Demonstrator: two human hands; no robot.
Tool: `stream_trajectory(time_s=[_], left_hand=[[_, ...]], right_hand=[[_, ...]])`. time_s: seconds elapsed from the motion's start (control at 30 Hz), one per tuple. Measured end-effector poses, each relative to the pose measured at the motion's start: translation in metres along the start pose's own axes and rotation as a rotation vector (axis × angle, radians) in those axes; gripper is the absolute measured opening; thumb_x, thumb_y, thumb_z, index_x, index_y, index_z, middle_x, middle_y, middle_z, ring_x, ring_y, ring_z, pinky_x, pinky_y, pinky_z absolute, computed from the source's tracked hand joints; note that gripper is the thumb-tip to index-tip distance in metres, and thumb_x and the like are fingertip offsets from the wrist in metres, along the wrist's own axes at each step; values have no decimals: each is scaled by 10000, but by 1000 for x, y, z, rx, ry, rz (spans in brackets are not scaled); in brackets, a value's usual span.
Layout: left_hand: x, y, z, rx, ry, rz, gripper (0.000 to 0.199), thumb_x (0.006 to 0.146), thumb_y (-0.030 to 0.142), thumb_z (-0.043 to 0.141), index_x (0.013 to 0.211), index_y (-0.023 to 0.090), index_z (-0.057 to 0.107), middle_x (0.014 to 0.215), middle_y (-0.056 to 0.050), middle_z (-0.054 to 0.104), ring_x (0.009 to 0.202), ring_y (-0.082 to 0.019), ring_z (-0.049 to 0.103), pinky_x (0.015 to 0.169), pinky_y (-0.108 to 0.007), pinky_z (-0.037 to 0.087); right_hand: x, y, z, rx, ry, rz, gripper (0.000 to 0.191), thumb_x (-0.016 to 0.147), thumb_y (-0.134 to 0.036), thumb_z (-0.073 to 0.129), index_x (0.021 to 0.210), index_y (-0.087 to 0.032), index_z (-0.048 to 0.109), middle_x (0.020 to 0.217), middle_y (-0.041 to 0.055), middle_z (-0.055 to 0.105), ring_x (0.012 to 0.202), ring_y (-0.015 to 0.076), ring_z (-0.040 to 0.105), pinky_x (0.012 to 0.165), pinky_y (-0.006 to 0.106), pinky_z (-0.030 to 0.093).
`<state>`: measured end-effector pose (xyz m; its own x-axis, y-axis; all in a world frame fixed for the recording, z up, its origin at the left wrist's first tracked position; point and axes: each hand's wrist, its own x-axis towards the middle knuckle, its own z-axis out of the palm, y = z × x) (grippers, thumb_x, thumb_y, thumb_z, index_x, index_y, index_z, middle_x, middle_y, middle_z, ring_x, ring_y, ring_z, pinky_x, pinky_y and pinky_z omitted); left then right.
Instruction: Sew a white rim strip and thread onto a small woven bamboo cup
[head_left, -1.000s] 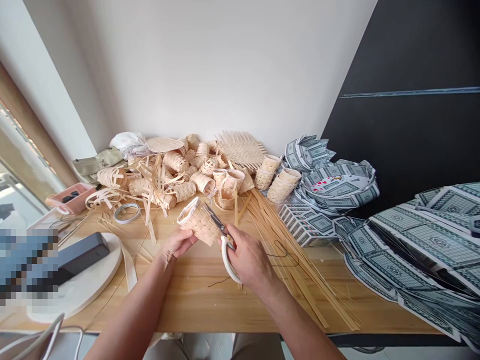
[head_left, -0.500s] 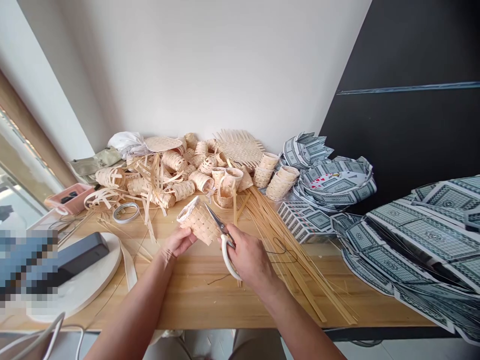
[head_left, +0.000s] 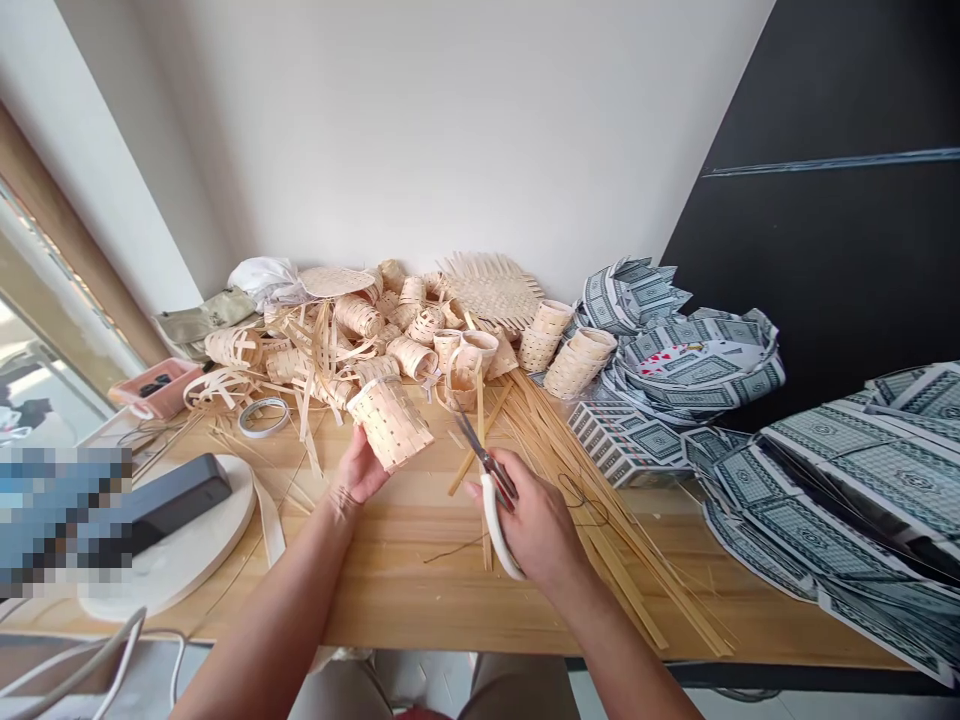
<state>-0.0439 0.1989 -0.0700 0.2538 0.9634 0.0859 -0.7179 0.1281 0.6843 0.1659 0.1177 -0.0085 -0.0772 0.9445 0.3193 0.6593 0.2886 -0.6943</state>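
Observation:
A small woven basket (head_left: 390,422) of pale strips is tilted above the table, gripped from below by my left hand (head_left: 362,468). My right hand (head_left: 534,515) holds a pair of scissors (head_left: 491,490) with white handles, its dark blades pointing up and left, apart from the basket. Beyond the blades stands a small basket with a handle (head_left: 461,388). A flat strip (head_left: 481,440) runs upright behind the scissors, and its lower part lies on the table.
Several woven baskets (head_left: 360,318) and loose strips pile against the wall. Long strips (head_left: 600,500) lie at the right, beside folded playing-card pieces (head_left: 690,360). A tape roll (head_left: 263,417), a pink tray (head_left: 157,388) and a round white board (head_left: 172,570) are at the left.
The scissors have moved away from the basket, to the right and slightly down. My left hand has turned the basket more upright. The view has shifted slightly.

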Motion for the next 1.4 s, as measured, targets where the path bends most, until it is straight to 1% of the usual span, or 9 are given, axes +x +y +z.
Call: stream_trajectory(time_s=[0.17, 0.37, 0.57, 0.7, 0.8, 0.93, 1.1, 1.23, 1.4], left_hand=[[2, -6, 12, 14, 38, -36, 608, 595, 508, 707, 1078, 166, 569, 1159, -97, 598, 1240, -295, 384, 1030, -407, 307], [-1, -19, 30, 49, 42, -49, 629, 555, 454, 753, 1088, 179, 565, 1136, -82, 612, 1155, -290, 474, 991, -386, 352], [-4, -10, 35, 31, -176, -38, 426, 727, 322, 645, 1125, 208, 548, 1158, -70, 599, 1082, -247, 534, 945, -375, 373], [-1, -7, 25, 73, -162, -62, 398, 728, 353, 646, 1087, 194, 586, 1122, -78, 623, 1070, -249, 543, 943, -372, 378], [0, -9, 18, 81, -172, -112, 487, 639, 440, 704, 1028, 158, 622, 1089, -105, 639, 1107, -291, 517, 957, -398, 375], [0, -10, 14, 79, -140, -106, 538, 581, 450, 741, 1019, 164, 620, 1079, -91, 646, 1137, -300, 496, 986, -402, 360], [0, -8, 19, 49, -4, -22, 510, 615, 355, 741, 1065, 177, 580, 1128, -79, 623, 1165, -288, 474, 1021, -410, 325], [1, -10, 23, 69, -2, 5, 607, 613, 356, 742, 1153, 172, 534, 1140, -88, 614, 1162, -291, 475, 1020, -416, 325], [0, -12, 26, 106, -23, 65, 642, 637, 338, 728, 1215, 190, 492, 1144, -80, 612, 1138, -283, 496, 994, -406, 347]], right_hand=[[5, -2, 11, 377, -37, 110, 313, 756, -411, 521, 972, -186, 503, 713, -2, 583, 644, 140, 561, 586, 235, 425], [13, -15, 36, 165, 2, 80, 322, 710, -355, 563, 977, -185, 505, 746, 23, 612, 650, 166, 564, 629, 276, 439], [28, -4, 36, 173, 124, 150, 422, 684, -364, 588, 1044, -181, 465, 913, 72, 608, 806, 205, 578, 702, 310, 450], [32, 7, 30, 413, -21, 145, 376, 700, -356, 584, 1027, -214, 464, 773, -3, 585, 717, 163, 575, 651, 263, 459], [32, 8, 32, 461, -108, 115, 323, 711, -343, 583, 992, -214, 487, 761, -18, 571, 710, 144, 558, 655, 247, 451], [28, 2, 31, 367, -102, 91, 305, 732, -366, 565, 977, -204, 482, 752, -19, 562, 690, 140, 544, 637, 243, 437], [17, -4, 22, 50, 24, 32, 259, 791, -307, 466, 1014, -174, 474, 793, 33, 598, 674, 158, 554, 620, 260, 426], [8, -4, 22, -203, 53, -73, 287, 804, -241, 421, 1073, -157, 480, 946, 92, 614, 753, 179, 567, 675, 283, 419], [7, -6, 23, -396, 7, -76, 248, 808, -220, 439, 1046, -184, 501, 870, 63, 618, 784, 191, 568, 605, 256, 362]])
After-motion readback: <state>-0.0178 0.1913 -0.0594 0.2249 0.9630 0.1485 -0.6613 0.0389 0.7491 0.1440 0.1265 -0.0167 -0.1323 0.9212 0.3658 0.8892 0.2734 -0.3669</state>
